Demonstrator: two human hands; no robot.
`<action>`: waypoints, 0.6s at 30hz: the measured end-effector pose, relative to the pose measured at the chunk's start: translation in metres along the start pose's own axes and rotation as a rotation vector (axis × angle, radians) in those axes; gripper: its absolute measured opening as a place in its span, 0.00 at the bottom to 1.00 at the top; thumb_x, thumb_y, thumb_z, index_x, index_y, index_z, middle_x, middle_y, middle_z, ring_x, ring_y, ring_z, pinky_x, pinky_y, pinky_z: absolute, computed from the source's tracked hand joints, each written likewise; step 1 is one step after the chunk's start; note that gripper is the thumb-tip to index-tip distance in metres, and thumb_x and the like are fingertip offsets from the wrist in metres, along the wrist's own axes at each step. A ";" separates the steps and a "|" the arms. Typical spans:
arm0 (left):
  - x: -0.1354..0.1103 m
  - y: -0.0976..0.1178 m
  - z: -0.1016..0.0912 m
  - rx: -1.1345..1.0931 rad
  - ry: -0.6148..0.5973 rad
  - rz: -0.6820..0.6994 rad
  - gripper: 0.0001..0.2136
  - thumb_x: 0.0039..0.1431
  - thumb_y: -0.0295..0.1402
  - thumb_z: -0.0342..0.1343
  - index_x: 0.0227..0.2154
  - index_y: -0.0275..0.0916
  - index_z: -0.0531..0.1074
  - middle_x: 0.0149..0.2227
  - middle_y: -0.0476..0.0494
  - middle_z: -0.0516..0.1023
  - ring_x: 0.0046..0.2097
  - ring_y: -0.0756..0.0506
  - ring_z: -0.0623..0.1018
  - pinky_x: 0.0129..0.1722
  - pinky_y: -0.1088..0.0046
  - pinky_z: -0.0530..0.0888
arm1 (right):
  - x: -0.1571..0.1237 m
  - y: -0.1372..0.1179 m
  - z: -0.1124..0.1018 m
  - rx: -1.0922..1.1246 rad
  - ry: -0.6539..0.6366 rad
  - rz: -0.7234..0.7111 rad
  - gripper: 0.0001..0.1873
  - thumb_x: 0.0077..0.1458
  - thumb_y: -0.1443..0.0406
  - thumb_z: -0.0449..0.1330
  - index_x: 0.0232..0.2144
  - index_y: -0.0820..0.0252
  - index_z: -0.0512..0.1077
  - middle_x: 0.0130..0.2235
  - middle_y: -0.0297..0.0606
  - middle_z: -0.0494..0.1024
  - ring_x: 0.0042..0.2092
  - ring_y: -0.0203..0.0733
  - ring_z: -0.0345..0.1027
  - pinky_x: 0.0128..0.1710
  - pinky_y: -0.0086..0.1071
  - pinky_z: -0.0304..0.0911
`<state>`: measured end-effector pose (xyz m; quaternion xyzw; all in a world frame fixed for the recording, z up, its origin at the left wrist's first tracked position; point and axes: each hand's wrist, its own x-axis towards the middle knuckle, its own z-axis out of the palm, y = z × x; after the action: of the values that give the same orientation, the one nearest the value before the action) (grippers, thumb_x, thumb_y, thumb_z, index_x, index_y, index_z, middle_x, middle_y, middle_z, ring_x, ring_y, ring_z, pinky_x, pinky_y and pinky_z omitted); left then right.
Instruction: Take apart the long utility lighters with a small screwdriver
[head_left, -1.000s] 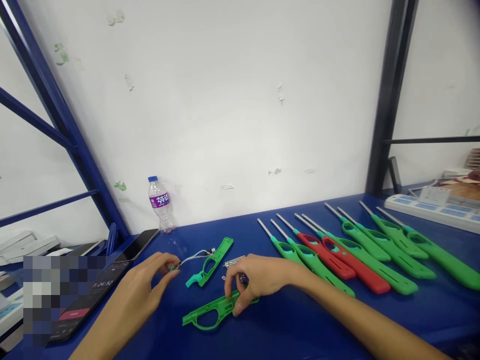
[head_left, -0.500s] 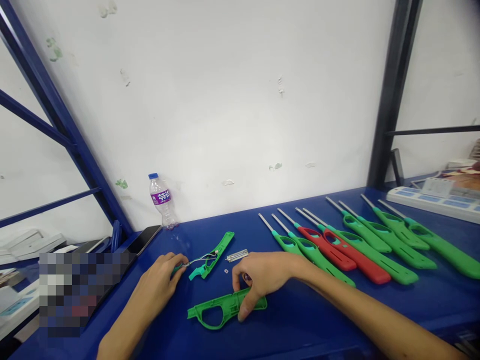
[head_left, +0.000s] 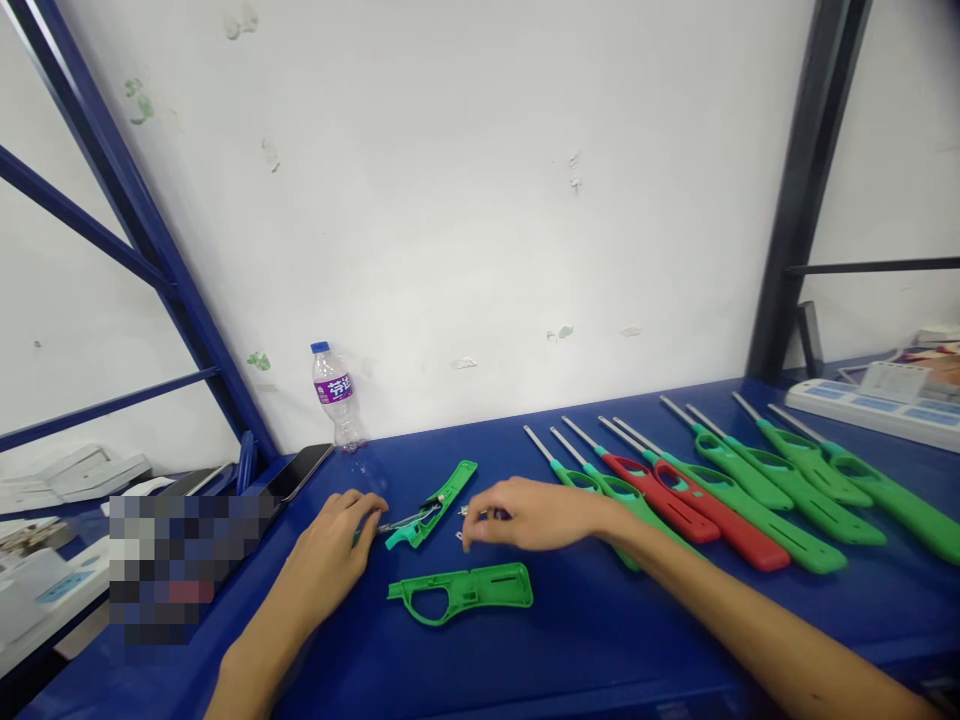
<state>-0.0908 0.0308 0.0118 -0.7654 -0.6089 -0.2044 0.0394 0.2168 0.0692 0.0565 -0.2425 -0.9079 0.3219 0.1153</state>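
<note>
My left hand (head_left: 335, 548) is closed, with a thin teal part (head_left: 357, 537) pinched between thumb and fingers. Wires (head_left: 409, 520) run from beside it to a narrow green lighter handle half (head_left: 454, 485), which has a teal nozzle piece (head_left: 405, 537) at its near end. My right hand (head_left: 517, 515) hovers with bent, parted fingers. Its fingertips are beside a tiny white piece (head_left: 459, 536) and partly cover a small metal part (head_left: 463, 511). In front lies the other green handle half (head_left: 487, 587), its hollow side up, touched by neither hand.
Several assembled green and red gas lighters (head_left: 686, 520) lie in a row at the right. A plastic bottle (head_left: 337, 400) stands against the wall, near a phone (head_left: 301, 470). White power strips (head_left: 877, 410) are at the far right. A blue frame post (head_left: 180, 290) rises on the left.
My right hand has let go of the green handle half and moved up to the small parts. That half now lies flatter on the table. My left hand keeps its pinch.
</note>
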 end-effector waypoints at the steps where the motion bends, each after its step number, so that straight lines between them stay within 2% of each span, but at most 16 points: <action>1: 0.000 0.000 0.000 -0.011 -0.001 0.011 0.17 0.71 0.41 0.41 0.44 0.44 0.76 0.45 0.43 0.78 0.50 0.38 0.74 0.53 0.57 0.70 | -0.001 -0.001 -0.004 0.017 0.073 0.003 0.14 0.67 0.64 0.54 0.43 0.58 0.81 0.44 0.38 0.83 0.40 0.40 0.73 0.39 0.30 0.60; 4: 0.001 0.002 0.000 -0.033 -0.010 0.034 0.17 0.72 0.41 0.41 0.44 0.44 0.76 0.45 0.43 0.78 0.50 0.38 0.74 0.53 0.58 0.70 | -0.003 0.001 -0.011 -0.020 0.314 0.127 0.14 0.65 0.65 0.54 0.40 0.58 0.81 0.38 0.37 0.83 0.36 0.39 0.73 0.35 0.30 0.59; 6: 0.001 0.003 -0.001 -0.037 -0.017 0.040 0.17 0.72 0.41 0.41 0.43 0.44 0.76 0.44 0.43 0.78 0.49 0.39 0.74 0.52 0.58 0.70 | -0.002 0.006 -0.010 -0.085 0.410 0.229 0.10 0.63 0.64 0.58 0.39 0.57 0.80 0.35 0.36 0.82 0.34 0.39 0.72 0.35 0.30 0.59; 10: 0.000 0.005 -0.001 -0.030 -0.010 0.043 0.16 0.71 0.42 0.43 0.42 0.46 0.76 0.43 0.45 0.79 0.49 0.39 0.75 0.51 0.59 0.71 | 0.002 0.017 0.001 -0.249 0.406 0.329 0.07 0.58 0.65 0.63 0.38 0.54 0.80 0.34 0.33 0.83 0.34 0.40 0.73 0.33 0.30 0.56; 14: 0.000 0.007 -0.003 -0.041 -0.021 0.038 0.17 0.71 0.42 0.42 0.42 0.45 0.76 0.43 0.44 0.78 0.48 0.39 0.75 0.50 0.59 0.71 | 0.004 0.021 0.007 -0.332 0.441 0.370 0.06 0.59 0.66 0.61 0.36 0.54 0.79 0.36 0.36 0.83 0.38 0.44 0.74 0.32 0.32 0.53; 18: 0.000 0.010 -0.006 -0.054 -0.058 0.028 0.19 0.71 0.42 0.40 0.43 0.44 0.76 0.44 0.42 0.78 0.49 0.38 0.74 0.51 0.58 0.71 | 0.003 0.021 0.005 -0.356 0.489 0.380 0.13 0.64 0.66 0.54 0.47 0.56 0.76 0.36 0.39 0.82 0.39 0.46 0.74 0.35 0.34 0.54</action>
<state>-0.0828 0.0259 0.0193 -0.7801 -0.5935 -0.1981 0.0041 0.2204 0.0821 0.0398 -0.4933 -0.8340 0.1066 0.2231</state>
